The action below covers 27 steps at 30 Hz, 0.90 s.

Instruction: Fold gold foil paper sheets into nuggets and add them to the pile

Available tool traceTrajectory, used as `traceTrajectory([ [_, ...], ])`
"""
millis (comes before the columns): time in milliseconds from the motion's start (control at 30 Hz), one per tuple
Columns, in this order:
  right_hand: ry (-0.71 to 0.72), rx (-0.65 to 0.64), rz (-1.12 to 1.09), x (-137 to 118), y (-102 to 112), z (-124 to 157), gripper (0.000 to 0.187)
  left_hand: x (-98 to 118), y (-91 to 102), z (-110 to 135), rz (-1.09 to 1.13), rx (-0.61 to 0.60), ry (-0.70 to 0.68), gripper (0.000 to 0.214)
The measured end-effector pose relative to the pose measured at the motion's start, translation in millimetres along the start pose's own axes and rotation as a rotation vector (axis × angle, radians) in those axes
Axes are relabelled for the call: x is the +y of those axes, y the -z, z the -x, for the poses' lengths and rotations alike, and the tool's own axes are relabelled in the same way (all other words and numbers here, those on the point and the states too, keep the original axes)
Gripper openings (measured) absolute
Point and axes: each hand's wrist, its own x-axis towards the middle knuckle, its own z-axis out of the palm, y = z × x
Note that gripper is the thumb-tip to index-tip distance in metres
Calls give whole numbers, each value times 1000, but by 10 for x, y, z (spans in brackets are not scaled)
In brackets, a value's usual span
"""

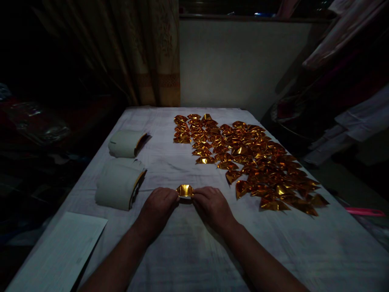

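Observation:
Between my two hands, low over the cloth-covered table (188, 251), is a small folded gold foil paper ingot (185, 190). My left hand (160, 207) pinches its left end between thumb and fingers. At the opposite end, my right hand (212, 207) grips it the same way. The ingot's shiny middle shows, with a pale edge underneath. Its two tips are hidden by my fingers. To the right and beyond lies a wide spread of similar folded gold foil ingots (243, 150), arranged in rough rows that overlap.
Two curved stacks of pale-backed sheets, the nearer stack (117, 184) and the farther stack (124, 143), lie on the left. A flat white board or sheet (60, 251) sits at the near left corner. Behind the table are a curtain (146, 52) and a pale wall (231, 61).

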Motion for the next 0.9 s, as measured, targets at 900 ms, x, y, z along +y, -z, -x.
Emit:
traceTrajectory([
  [900,-362,-23,108,-58,-125,-156,19,43,-101,-271,-76,-66,376,6],
])
